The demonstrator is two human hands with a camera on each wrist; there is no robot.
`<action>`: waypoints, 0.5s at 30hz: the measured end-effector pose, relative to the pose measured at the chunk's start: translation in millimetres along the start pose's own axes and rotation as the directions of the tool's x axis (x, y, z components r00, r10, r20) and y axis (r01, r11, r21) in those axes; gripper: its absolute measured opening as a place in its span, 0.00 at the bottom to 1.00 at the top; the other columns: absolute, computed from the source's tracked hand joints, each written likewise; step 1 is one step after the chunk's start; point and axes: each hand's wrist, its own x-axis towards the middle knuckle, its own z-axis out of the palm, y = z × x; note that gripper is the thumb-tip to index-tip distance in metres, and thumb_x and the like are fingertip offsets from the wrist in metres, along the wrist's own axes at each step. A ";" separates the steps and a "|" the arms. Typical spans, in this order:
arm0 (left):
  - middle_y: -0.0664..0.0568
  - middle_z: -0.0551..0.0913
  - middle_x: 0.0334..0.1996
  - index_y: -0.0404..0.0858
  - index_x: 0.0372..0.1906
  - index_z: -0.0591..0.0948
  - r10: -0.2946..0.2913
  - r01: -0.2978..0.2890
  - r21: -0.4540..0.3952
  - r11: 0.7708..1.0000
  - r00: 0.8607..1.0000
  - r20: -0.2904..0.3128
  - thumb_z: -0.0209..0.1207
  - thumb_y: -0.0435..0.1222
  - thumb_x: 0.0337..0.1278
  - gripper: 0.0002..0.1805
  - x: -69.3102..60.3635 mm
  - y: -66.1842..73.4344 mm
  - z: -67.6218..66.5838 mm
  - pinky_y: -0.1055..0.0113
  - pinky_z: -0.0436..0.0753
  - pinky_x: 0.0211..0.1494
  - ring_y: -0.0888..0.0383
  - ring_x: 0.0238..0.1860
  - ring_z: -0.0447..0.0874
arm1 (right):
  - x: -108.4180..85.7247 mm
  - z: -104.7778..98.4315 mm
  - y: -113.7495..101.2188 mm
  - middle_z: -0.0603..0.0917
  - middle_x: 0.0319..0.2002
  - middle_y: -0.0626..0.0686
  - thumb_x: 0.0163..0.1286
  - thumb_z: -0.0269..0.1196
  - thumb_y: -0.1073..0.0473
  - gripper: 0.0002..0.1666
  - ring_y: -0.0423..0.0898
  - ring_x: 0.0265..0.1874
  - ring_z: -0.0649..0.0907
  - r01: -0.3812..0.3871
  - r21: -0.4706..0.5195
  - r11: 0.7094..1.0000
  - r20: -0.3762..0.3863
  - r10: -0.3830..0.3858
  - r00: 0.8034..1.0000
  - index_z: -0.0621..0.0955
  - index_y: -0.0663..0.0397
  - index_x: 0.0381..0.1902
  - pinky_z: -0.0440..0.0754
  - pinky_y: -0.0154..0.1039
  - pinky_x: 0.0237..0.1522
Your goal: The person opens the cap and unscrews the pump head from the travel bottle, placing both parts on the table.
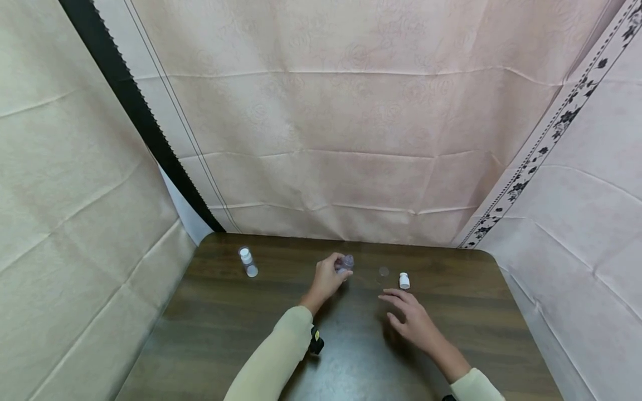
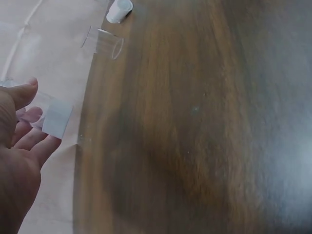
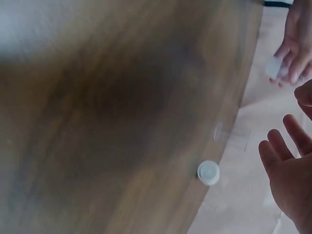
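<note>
My left hand (image 1: 328, 277) grips a small clear plastic container (image 1: 348, 260) between thumb and fingers, held above the table. In the left wrist view a flat whitish end (image 2: 58, 118) shows on this container; fingers hide part of it. My right hand (image 1: 408, 317) is over the table with fingers spread and nothing in it. Just beyond its fingertips stands a small white bottle (image 1: 404, 280), whose round top faces the right wrist camera. Beside that bottle, between the two hands, is an empty transparent cup (image 2: 103, 43).
At the left of the dark wooden table (image 1: 210, 323) stands a clear cylinder with a white-topped piece (image 1: 246, 256); how the two fit together I cannot tell. Pale cloth (image 1: 326, 122) hangs behind the table's back edge and along both sides.
</note>
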 end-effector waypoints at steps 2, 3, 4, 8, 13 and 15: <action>0.43 0.89 0.43 0.36 0.49 0.83 -0.031 0.031 -0.012 0.999 1.000 -0.003 0.76 0.33 0.53 0.19 2.4 -0.9 3.3 0.59 0.88 0.48 0.51 0.46 0.89 | -3.0 5.6 -2.6 0.83 0.60 0.56 0.57 0.75 0.70 0.29 0.56 0.58 0.81 0.032 -0.005 0.999 -0.001 -0.032 0.999 0.85 0.52 0.57 0.82 0.56 0.55; 0.43 0.89 0.44 0.36 0.49 0.83 -0.041 0.041 -0.015 0.999 0.999 -0.006 0.76 0.33 0.53 0.19 3.5 -1.4 4.9 0.58 0.88 0.49 0.51 0.47 0.89 | -4.7 8.1 -4.1 0.83 0.60 0.56 0.57 0.75 0.70 0.29 0.56 0.59 0.81 0.040 -0.005 0.999 0.006 -0.040 0.999 0.85 0.52 0.58 0.81 0.56 0.55; 0.44 0.89 0.44 0.36 0.49 0.83 -0.051 0.051 -0.016 0.999 0.999 -0.011 0.76 0.33 0.53 0.19 4.4 -1.9 6.5 0.57 0.87 0.51 0.50 0.47 0.88 | -6.2 10.1 -6.0 0.83 0.61 0.56 0.57 0.75 0.69 0.29 0.56 0.59 0.81 0.048 -0.005 0.999 0.013 -0.048 0.999 0.85 0.52 0.58 0.81 0.56 0.56; 0.44 0.89 0.46 0.38 0.49 0.84 -0.072 0.071 -0.023 0.997 0.997 -0.018 0.76 0.33 0.54 0.18 6.8 -3.3 11.1 0.54 0.86 0.52 0.49 0.48 0.88 | -13.5 17.9 -13.4 0.82 0.63 0.55 0.59 0.74 0.67 0.29 0.56 0.60 0.80 0.058 -0.009 0.998 0.049 -0.057 0.997 0.84 0.50 0.60 0.81 0.55 0.56; 0.42 0.89 0.47 0.38 0.49 0.84 -0.087 0.085 -0.065 0.994 0.996 -0.017 0.76 0.32 0.53 0.18 8.2 -3.9 15.9 0.57 0.88 0.48 0.49 0.47 0.90 | -22.9 27.7 -22.0 0.81 0.63 0.54 0.60 0.74 0.66 0.28 0.55 0.62 0.80 0.078 -0.013 0.997 0.080 -0.077 0.994 0.84 0.50 0.60 0.83 0.54 0.55; 0.41 0.89 0.47 0.37 0.49 0.84 -0.093 0.092 -0.088 0.992 0.996 -0.015 0.76 0.31 0.53 0.18 8.8 -4.8 17.8 0.59 0.89 0.46 0.49 0.46 0.91 | -26.4 30.7 -25.7 0.82 0.63 0.54 0.60 0.74 0.66 0.27 0.54 0.62 0.79 0.090 -0.016 0.996 0.093 -0.089 0.992 0.84 0.50 0.59 0.83 0.53 0.55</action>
